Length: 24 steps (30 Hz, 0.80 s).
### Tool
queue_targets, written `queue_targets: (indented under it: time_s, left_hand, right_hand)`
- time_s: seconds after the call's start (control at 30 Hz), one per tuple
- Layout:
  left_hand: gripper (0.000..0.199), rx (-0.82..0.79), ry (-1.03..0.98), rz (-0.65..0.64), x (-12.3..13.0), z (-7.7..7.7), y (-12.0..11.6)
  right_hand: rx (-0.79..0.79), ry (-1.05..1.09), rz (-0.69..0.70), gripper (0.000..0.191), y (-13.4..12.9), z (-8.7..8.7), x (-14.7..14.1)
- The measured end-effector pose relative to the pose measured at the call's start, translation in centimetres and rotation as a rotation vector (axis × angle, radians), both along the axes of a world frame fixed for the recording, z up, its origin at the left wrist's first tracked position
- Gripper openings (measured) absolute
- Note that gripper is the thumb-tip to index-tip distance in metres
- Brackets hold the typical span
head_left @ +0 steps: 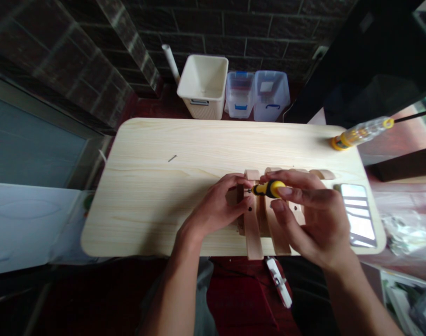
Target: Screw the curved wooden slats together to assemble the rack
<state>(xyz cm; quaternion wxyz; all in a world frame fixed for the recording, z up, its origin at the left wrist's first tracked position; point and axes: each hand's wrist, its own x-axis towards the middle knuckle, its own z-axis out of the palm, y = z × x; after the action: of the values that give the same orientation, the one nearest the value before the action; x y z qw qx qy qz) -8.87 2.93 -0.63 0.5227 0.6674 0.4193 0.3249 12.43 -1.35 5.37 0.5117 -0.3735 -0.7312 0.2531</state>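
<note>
Leftward, the curled right hand [320, 212] points a yellow-black screwdriver [264, 189].

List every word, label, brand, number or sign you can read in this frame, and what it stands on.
No text can be read.
Yellow-ended clear object: dark marking at its lower end, too blurred.
Right-hand clear bin: pale patch, nothing legible.
Screwdriver: no lettering discernible.

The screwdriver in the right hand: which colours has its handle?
Yellow and black; the screwdriver handle shows in the head view.
</note>
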Motion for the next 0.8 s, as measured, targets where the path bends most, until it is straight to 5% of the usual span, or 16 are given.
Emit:
queue_targets:
  time_s: [0.8]
  left_hand:
    - [0.028,-0.009,-0.007,0.002,-0.02,0.04,-0.06]
  right_hand:
    - [0.015,-0.015,-0.006,0.056,0.06,0.19,-0.04]
